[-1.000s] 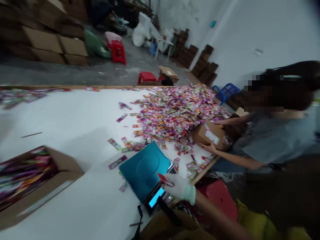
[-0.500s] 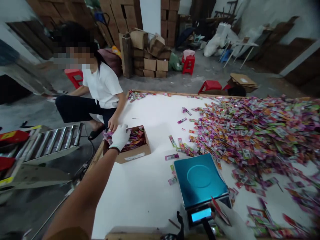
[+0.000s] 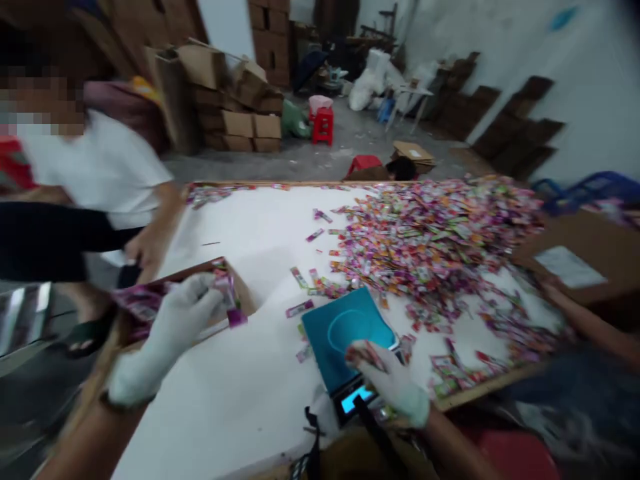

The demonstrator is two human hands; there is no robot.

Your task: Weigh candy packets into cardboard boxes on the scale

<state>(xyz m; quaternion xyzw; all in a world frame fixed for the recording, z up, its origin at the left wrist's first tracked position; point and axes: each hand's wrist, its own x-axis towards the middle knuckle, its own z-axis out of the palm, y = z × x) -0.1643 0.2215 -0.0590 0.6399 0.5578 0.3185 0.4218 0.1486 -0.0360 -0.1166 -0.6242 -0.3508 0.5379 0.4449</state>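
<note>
My left hand (image 3: pixel 181 320), in a white glove, is closed on a small purple packet (image 3: pixel 231 303) above the near side of an open cardboard box (image 3: pixel 245 288). Purple and red packets (image 3: pixel 145 303) fill that box. My right hand (image 3: pixel 395 385), also gloved, hovers at the front of a digital scale (image 3: pixel 325 340). A reddish packet (image 3: pixel 373 357) sits in its fingers, blurred by motion. The scale has a blue-green plate and a lit display (image 3: pixel 356 399), partly covered by a dark strap.
A large heap of colourful packets (image 3: pixel 420 247) covers the right of the white table (image 3: pixel 225 400). At the left sits a person in a white shirt (image 3: pixel 115 167). Another person's arm (image 3: pixel 585 313) reaches in beside a big carton (image 3: pixel 580 260) at the right.
My view has turned right and come closer. My left hand has risen from the box with a packet. My right hand has moved up over the scale's front edge, still holding the reddish packet.
</note>
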